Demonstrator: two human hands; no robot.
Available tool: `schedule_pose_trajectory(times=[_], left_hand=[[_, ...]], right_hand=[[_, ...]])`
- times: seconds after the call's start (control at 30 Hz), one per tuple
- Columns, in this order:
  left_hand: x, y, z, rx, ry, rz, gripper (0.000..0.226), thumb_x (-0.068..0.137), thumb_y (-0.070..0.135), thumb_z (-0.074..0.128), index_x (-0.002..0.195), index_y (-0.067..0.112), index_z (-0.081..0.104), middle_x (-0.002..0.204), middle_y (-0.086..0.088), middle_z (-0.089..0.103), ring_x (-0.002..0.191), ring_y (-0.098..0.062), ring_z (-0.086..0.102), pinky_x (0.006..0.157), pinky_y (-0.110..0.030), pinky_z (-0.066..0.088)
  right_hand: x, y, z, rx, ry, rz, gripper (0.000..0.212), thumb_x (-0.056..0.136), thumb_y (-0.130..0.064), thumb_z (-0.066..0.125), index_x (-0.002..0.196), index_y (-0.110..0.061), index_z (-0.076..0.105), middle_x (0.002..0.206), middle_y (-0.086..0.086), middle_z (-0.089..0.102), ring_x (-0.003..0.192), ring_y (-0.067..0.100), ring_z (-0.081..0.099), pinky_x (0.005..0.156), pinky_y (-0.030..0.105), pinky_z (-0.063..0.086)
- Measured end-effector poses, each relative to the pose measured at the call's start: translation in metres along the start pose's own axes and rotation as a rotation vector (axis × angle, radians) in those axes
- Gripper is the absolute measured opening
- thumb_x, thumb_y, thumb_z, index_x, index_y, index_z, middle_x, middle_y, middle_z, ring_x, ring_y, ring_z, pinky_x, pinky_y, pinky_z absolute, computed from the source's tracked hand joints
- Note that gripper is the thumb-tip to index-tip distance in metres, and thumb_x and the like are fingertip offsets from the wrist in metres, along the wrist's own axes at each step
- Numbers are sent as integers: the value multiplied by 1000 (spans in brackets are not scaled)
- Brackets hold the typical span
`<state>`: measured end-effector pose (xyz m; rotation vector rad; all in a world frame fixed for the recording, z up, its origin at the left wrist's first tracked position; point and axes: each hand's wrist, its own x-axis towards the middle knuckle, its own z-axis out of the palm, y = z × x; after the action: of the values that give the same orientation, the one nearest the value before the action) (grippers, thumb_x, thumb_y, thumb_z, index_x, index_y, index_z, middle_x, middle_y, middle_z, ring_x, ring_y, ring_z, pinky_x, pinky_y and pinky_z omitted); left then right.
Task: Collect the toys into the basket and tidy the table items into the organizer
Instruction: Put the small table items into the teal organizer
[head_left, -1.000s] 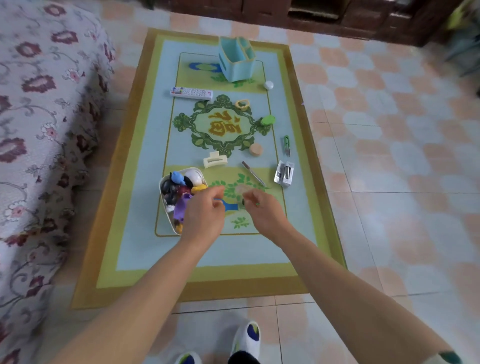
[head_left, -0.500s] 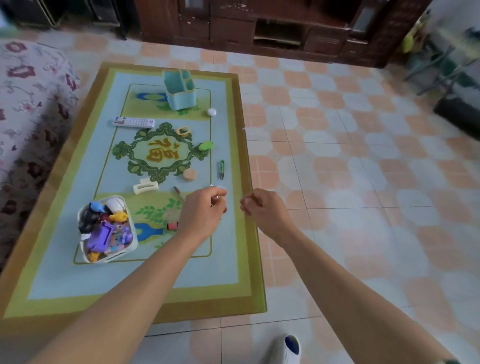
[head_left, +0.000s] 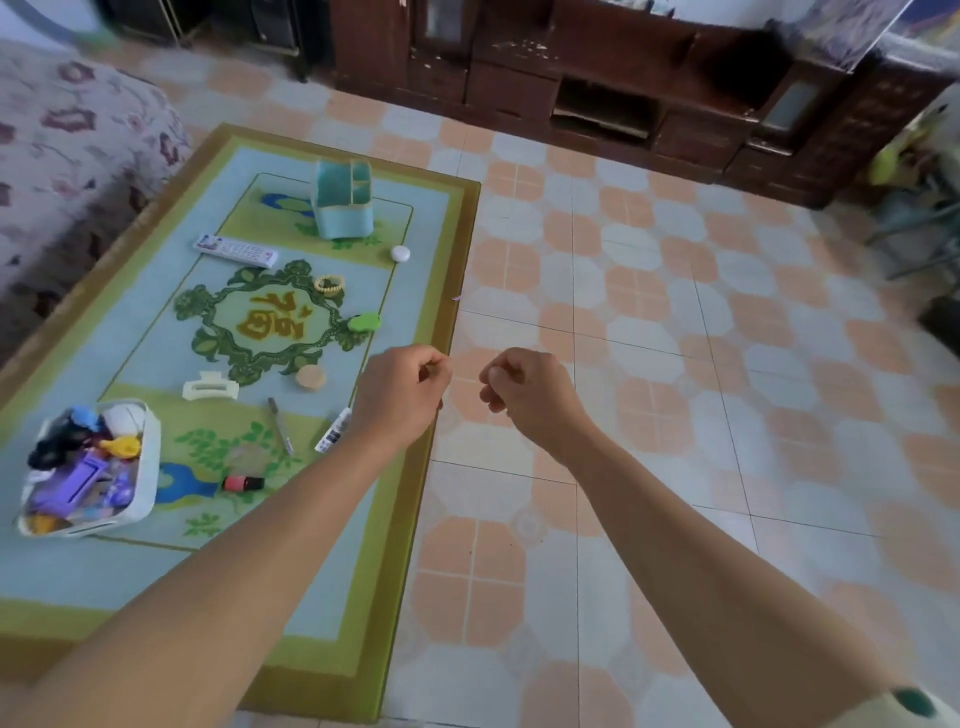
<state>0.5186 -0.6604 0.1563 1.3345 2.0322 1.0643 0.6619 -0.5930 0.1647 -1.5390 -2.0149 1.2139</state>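
A white basket full of toys stands at the table's near left. The teal organizer stands at the far end. Between them lie a remote, a white round piece, a yellow hair tie, a green item, a tan disc, a cream claw clip, a pen, a white packet and a small red bottle. My left hand hovers over the table's right edge with curled fingers. My right hand is curled over the floor beside it. I see nothing in either hand.
The low table has a green and blue patterned cover. A floral sofa runs along its left side. Tiled floor spreads to the right, with a dark wooden cabinet along the far wall.
The view has swung right. Both hands moved from beside the basket to the table's right edge, and the red bottle now lies uncovered on the table.
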Motion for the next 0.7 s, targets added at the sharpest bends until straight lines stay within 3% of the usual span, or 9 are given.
schedule_pose_trajectory(times=[0.17, 0.3, 0.4, 0.47, 0.57, 0.7], left_hand=[[54, 3, -2, 31, 54, -13, 24, 93, 22, 57, 87, 6, 74, 60, -2, 64, 64, -29, 66, 63, -42, 55], [119, 1, -7, 37, 117, -41, 23, 93, 22, 57, 86, 6, 73, 62, -12, 69, 61, -28, 67, 62, -45, 55], [183, -5, -15, 50, 153, -77, 24, 93, 23, 57, 81, 8, 71, 60, -12, 67, 59, -29, 66, 63, -45, 54], [218, -10, -22, 60, 173, -115, 27, 94, 23, 57, 77, 6, 69, 57, -12, 66, 58, -29, 65, 62, -45, 54], [260, -16, -37, 74, 196, -159, 27, 93, 22, 56, 78, 4, 69, 60, -13, 67, 60, -29, 65, 65, -47, 53], [322, -29, -52, 52, 273, -215, 26, 93, 21, 57, 77, 3, 69, 59, -12, 68, 59, -26, 67, 69, -44, 55]], right_hand=[[59, -15, -12, -54, -69, -36, 22, 91, -15, 46, 84, -10, 67, 79, 7, 73, 78, 26, 69, 70, 40, 54], [131, -38, -18, -11, -118, -82, 21, 92, -11, 47, 86, -6, 66, 82, 12, 72, 60, 7, 63, 57, 24, 49], [203, -62, -16, -15, -150, -107, 21, 92, -10, 47, 84, -7, 65, 77, 8, 70, 59, 7, 61, 51, 17, 44], [246, -76, -16, -11, -178, -114, 21, 92, -9, 47, 79, -10, 63, 75, 7, 69, 60, 12, 61, 52, 21, 47], [296, -92, -11, 26, -205, -120, 22, 93, -8, 47, 78, -9, 63, 73, 6, 68, 61, 14, 61, 65, 35, 56], [364, -109, 2, 1, -275, -116, 21, 92, -10, 47, 84, -6, 66, 76, 9, 71, 63, 15, 62, 66, 34, 54]])
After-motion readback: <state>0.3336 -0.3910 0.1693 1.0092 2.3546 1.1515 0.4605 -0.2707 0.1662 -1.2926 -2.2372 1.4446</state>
